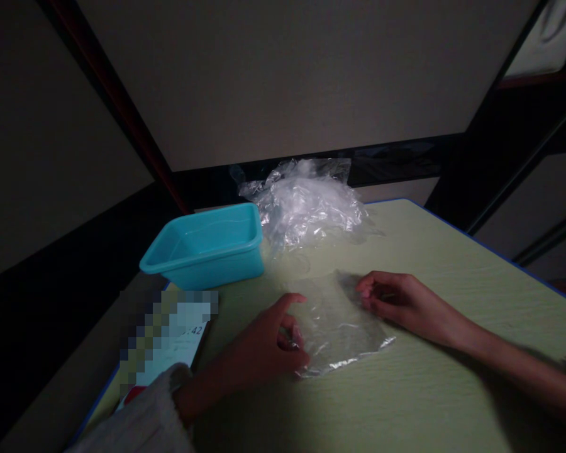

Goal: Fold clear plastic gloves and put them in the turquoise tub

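Observation:
A flat, clear plastic bag (pixel 342 330) lies on the table between my two hands, its near edge catching the light. My left hand (pixel 278 340) is at the bag's left edge, thumb and index finger spread wide and the other fingers curled at the plastic. On the opposite side, my right hand (pixel 400 301) hovers by the upper right edge with loosely bent fingers and a gap inside them. Whether its fingertips touch the plastic I cannot tell. Behind the bag sits a crumpled heap of clear plastic bags (pixel 306 204).
A turquoise plastic basin (pixel 217 267) stands at the back left of the pale wooden table (pixel 434 264), beside the heap. A phone with a lit screen (pixel 170 352), partly blurred out, lies by my left forearm. A panelled wall (pixel 283 82) rises behind the table.

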Action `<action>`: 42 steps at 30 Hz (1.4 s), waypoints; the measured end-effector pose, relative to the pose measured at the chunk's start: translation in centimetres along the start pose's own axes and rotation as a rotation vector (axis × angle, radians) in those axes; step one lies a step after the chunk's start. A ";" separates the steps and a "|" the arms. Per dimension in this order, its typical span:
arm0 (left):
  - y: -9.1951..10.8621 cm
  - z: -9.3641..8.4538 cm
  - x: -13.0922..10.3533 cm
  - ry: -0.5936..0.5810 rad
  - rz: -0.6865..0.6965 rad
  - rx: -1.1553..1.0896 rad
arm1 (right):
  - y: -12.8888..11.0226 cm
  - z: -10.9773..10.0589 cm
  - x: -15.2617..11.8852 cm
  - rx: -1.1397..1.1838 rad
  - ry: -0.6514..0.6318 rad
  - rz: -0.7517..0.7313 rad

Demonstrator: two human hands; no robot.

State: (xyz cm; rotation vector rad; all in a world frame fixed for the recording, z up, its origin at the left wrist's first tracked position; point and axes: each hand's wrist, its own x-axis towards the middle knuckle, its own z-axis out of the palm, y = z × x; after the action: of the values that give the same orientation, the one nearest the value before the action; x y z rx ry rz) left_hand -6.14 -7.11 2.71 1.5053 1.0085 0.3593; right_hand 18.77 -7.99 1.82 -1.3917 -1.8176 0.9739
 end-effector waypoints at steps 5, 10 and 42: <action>-0.2 -0.2 0.3 0.007 0.011 -0.066 | -0.2 -0.1 -0.2 -0.051 -0.001 0.006; -0.3 -0.6 0.6 0.028 0.042 -0.065 | -0.3 -0.3 -0.1 -0.082 0.014 0.009; -0.1 -0.1 0.3 -0.056 0.009 -0.181 | -0.4 -0.2 -0.1 -0.085 -0.001 0.013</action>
State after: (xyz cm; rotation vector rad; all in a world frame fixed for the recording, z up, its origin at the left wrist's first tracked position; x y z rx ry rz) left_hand -6.07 -6.79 2.56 1.3495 0.9013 0.4024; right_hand 18.79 -8.14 2.31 -1.4554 -1.8721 0.9129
